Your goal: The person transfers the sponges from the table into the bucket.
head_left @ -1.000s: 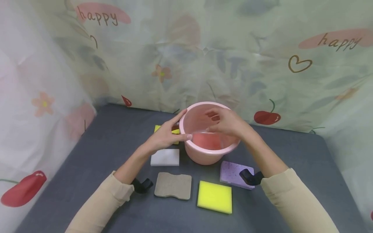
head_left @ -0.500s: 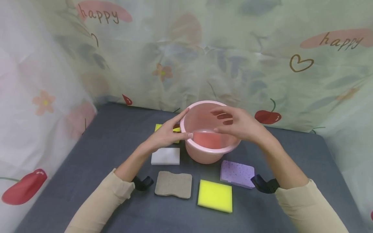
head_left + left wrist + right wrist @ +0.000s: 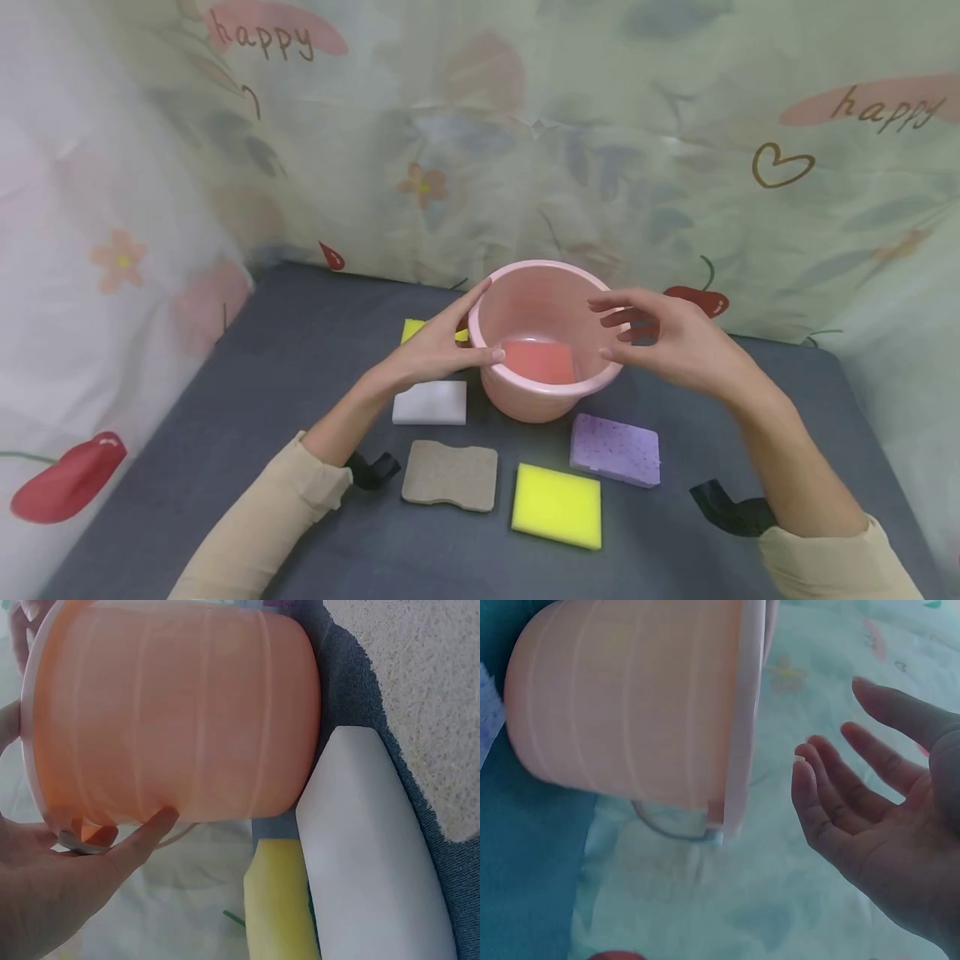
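Note:
A pink bucket (image 3: 528, 404) stands upright on the dark table, its wire handle (image 3: 667, 831) hanging outside. A coral-red flat block (image 3: 537, 361) lies on its floor. My left hand (image 3: 438, 346) holds the bucket's left rim, thumb at the near edge, another finger along the outer wall in the left wrist view. With nothing in it, my right hand (image 3: 667, 337) hovers by the right rim, fingers loosely bent and apart. In front lie a purple speckled sponge (image 3: 615, 450), a yellow sponge (image 3: 557, 506), a grey-brown notched sponge (image 3: 450, 476) and a white sponge (image 3: 430, 403).
Another yellow sponge (image 3: 412, 328) lies left of the bucket, partly hidden by the left hand. Patterned cloth (image 3: 360, 125) hangs behind and at both sides of the dark table (image 3: 247, 433).
My right hand has come up out of the bucket's mouth and moved right, past the rim, holding nothing. The left hand keeps its place on the rim.

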`<action>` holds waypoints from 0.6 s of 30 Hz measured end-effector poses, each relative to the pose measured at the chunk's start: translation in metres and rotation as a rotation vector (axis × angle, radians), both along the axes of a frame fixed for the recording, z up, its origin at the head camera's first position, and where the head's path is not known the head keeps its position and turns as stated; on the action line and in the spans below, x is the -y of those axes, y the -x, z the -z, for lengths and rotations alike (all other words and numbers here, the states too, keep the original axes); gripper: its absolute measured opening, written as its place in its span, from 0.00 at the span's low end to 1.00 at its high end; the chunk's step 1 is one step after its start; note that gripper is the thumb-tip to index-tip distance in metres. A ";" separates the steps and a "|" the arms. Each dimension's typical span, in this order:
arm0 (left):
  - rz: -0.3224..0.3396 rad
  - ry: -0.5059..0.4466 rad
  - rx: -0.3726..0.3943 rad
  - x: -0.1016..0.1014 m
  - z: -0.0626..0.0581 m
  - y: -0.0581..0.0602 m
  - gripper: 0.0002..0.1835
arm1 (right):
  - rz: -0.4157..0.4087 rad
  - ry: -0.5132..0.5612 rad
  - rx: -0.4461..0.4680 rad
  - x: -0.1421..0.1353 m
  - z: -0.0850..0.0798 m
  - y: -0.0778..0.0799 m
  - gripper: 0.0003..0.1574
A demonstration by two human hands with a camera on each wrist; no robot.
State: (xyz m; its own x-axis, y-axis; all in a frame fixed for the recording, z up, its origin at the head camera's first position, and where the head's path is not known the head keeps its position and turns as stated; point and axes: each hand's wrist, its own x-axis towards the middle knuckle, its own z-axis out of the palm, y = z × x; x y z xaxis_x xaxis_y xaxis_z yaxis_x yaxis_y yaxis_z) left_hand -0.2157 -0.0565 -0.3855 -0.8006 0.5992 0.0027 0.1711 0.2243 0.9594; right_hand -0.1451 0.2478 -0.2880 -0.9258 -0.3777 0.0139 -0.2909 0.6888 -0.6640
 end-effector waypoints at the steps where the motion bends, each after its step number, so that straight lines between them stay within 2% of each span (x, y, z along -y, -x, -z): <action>1: 0.000 0.000 0.001 0.000 0.000 0.000 0.55 | -0.001 -0.002 -0.014 -0.002 0.000 -0.002 0.33; 8: 0.002 0.021 0.009 -0.001 -0.002 0.000 0.56 | -0.038 0.087 -0.066 -0.020 0.011 -0.016 0.34; 18: -0.001 0.045 -0.003 0.001 -0.005 0.000 0.56 | -0.013 0.150 -0.079 -0.041 0.032 -0.036 0.36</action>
